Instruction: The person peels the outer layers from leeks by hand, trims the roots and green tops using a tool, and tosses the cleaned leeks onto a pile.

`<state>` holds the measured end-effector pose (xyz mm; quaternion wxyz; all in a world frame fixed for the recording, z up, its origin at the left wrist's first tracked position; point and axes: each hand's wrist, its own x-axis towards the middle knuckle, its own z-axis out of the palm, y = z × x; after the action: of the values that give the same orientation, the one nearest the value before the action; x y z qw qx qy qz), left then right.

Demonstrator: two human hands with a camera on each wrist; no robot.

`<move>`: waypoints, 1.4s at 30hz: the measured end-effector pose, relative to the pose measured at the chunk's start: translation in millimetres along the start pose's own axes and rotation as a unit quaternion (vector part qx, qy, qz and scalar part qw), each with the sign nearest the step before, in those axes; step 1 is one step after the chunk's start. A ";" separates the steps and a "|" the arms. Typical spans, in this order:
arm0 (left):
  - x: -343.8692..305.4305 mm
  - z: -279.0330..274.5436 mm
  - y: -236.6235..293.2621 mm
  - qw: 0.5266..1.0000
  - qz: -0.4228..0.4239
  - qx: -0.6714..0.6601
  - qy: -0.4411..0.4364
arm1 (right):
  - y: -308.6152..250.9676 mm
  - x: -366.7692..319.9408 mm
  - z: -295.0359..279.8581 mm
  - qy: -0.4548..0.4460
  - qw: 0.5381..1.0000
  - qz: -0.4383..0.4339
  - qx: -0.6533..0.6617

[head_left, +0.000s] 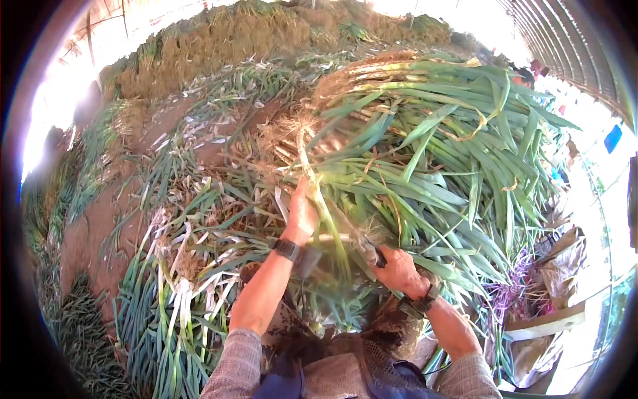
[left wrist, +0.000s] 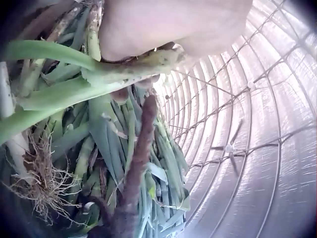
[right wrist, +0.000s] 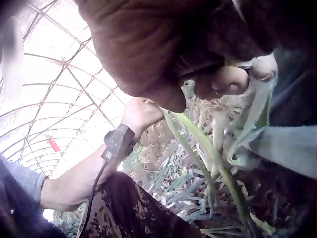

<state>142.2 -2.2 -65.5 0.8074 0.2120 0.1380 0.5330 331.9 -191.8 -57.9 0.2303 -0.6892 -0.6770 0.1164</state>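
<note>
In the head view my left hand (head_left: 302, 216) grips a leek (head_left: 308, 156) by its pale stalk, the roots pointing away and the green end hanging toward my lap. The left wrist view shows the same leek (left wrist: 124, 74) across the palm, with fingertips curled under it. My right hand (head_left: 399, 271) holds a dark-handled knife (head_left: 380, 257), and its narrow brown blade (left wrist: 138, 153) appears below the leek in the left wrist view. Curled right fingers (right wrist: 230, 81) show in the right wrist view. A rooted leek end (head_left: 364, 233) lies close by the right hand.
A big heap of leeks (head_left: 432, 153) rises ahead and to the right, roots facing left. More leeks (head_left: 179, 319) lie at the left, with leaf scraps (head_left: 199, 133) over brown soil (head_left: 100, 239). A purple bundle (head_left: 515, 282) sits at the right. Arched ribs (left wrist: 247, 124) curve overhead.
</note>
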 end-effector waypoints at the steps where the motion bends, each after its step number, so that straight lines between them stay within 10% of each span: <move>1: 8.1 -13.1 -4.7 1.000 -0.002 0.012 0.010 | -4.3 5.4 -3.2 -0.006 1.000 0.007 0.009; 42: -27.7 16.0 20.3 0.992 -0.074 -0.015 -0.101 | -47.8 79.4 -63.2 0.019 0.991 -0.120 -0.060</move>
<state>122.2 -23.8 -41.7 0.8577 0.2418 0.0631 0.4493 324.1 -124.7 31.6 0.2137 -0.6177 -0.7561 0.0343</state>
